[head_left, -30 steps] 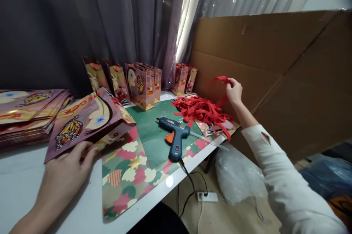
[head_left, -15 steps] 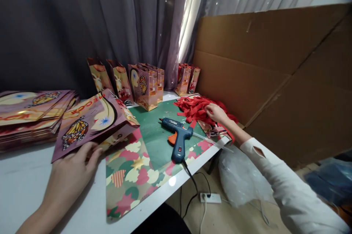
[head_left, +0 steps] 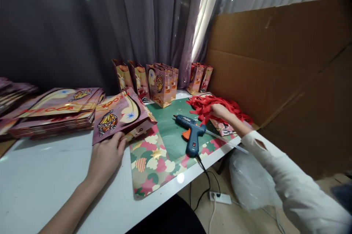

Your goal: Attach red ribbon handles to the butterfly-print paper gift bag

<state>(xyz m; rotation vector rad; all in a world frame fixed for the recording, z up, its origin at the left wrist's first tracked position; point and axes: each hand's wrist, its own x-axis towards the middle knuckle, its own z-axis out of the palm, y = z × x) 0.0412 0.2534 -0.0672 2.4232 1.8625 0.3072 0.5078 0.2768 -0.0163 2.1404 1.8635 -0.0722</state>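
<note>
My left hand [head_left: 108, 155] is closed on the near edge of a purple paper gift bag [head_left: 121, 115] with a butterfly and red lettering. The bag lies tilted, partly over the patterned paper sheet [head_left: 150, 164]. At the far right of the table my right hand [head_left: 218, 111] is closed at a heap of red ribbons [head_left: 232, 107], its fingertips partly hidden among them. Between the hands a dark blue glue gun [head_left: 192, 137] with an orange trigger lies on the green mat [head_left: 173, 135], a clear glue stick [head_left: 225, 140] poking from its back.
Several finished-looking bags [head_left: 162, 87] stand along the curtain. A pile of flat bags [head_left: 55, 117] is on the left. A cardboard panel [head_left: 275, 69] walls off the right side. The gun's cord [head_left: 205, 170] drops past the table edge toward a power strip [head_left: 220, 197].
The view has turned left, so the scene sits farther right and more flat bags show. My left hand still holds the bag; my right hand stays at the ribbons.
</note>
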